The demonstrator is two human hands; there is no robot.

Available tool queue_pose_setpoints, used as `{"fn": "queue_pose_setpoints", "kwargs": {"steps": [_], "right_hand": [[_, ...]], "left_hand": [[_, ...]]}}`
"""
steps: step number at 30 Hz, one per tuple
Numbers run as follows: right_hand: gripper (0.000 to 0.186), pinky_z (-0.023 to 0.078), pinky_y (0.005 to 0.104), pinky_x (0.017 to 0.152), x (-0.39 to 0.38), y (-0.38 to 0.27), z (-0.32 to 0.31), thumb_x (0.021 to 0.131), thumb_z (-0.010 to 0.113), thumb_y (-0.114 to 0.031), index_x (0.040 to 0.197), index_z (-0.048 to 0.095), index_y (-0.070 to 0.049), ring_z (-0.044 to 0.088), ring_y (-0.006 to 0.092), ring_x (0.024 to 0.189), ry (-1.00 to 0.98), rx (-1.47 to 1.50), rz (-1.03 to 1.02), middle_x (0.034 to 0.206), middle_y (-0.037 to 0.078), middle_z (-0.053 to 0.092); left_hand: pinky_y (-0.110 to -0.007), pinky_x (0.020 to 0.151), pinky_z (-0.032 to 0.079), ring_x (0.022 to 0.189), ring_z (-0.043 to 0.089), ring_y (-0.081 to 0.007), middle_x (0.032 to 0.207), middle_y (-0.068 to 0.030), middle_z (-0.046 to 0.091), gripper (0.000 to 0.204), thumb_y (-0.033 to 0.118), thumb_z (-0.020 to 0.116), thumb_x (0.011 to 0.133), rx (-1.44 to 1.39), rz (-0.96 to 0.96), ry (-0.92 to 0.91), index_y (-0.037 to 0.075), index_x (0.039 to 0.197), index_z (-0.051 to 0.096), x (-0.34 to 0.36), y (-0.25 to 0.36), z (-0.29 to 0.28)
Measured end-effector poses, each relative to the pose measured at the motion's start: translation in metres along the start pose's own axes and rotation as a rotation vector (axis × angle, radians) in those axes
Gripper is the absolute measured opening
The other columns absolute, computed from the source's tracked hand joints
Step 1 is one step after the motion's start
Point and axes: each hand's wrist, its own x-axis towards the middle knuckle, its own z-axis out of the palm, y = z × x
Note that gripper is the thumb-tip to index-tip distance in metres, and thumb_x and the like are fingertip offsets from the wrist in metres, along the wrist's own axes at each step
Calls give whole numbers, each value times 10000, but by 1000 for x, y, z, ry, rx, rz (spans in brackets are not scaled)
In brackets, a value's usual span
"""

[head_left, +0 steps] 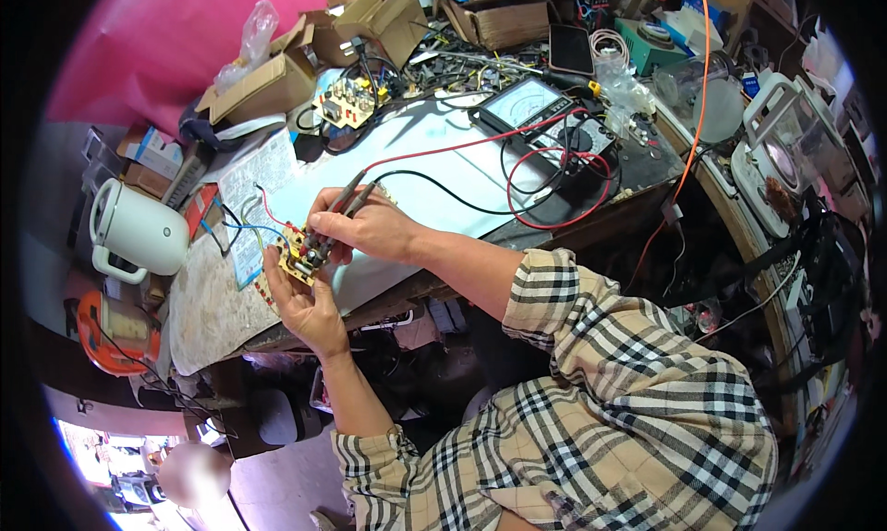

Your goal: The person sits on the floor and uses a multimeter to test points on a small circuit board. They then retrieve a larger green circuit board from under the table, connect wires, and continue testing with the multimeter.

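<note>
My left hand (pixel 309 314) grips a tan circuit board (pixel 297 265) with components and coloured wires at the near part of the bench. My right hand (pixel 356 224) is closed around two multimeter probes (pixel 357 187), angled down onto the board; their exact contact points are too small to tell. Red and black leads run from the probes to an analogue multimeter (pixel 520 104) at the back right. A printed sheet (pixel 277 166) lies partly behind the board on the white mat (pixel 448 189).
A white kettle (pixel 139 231) and orange container (pixel 102 332) sit left. Cardboard boxes (pixel 370 28), another circuit board (pixel 346 102) and tangled wires crowd the back. An orange cable (pixel 704 88) hangs at right, near white appliances (pixel 771 152). A blurred person (pixel 194 476) appears at lower left.
</note>
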Motion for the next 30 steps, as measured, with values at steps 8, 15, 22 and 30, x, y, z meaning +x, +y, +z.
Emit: {"fn": "queue_pose_setpoints", "kwargs": {"steps": [8, 15, 22, 30], "right_hand": [[167, 504, 274, 521, 3, 2, 1, 930, 582, -192, 881, 620, -38, 599, 115, 555, 20, 166, -2, 718, 51, 636], [191, 518, 238, 554, 3, 0, -7, 978, 550, -206, 931, 608, -30, 629, 111, 629, 240, 105, -16, 809, 65, 663], [214, 518, 244, 595, -1, -3, 2, 987, 556, -224, 945, 602, -19, 625, 110, 655, 142, -30, -10, 823, 56, 651], [206, 524, 240, 586, -4, -3, 12, 970, 573, -185, 936, 621, 13, 617, 93, 656, 183, 19, -207, 790, 43, 639]], "left_hand": [[-354, 1032, 446, 1239, 520, -258, 1407, -183, 454, 647, -149, 493, 900, -101, -74, -13, 3, 1489, 273, 2, 2, -3], [-323, 1032, 420, 1250, 514, -223, 1412, -165, 451, 620, -184, 499, 864, -39, -84, -3, -38, 1445, 339, 1, -6, -5], [-311, 1069, 375, 1304, 473, -227, 1414, -165, 452, 596, -193, 465, 854, 18, -49, 48, -48, 1420, 350, 5, -9, -7], [-303, 1052, 390, 1301, 479, -235, 1406, -161, 460, 611, -202, 468, 838, -42, -123, 46, -51, 1417, 345, 7, -14, -12]]}}
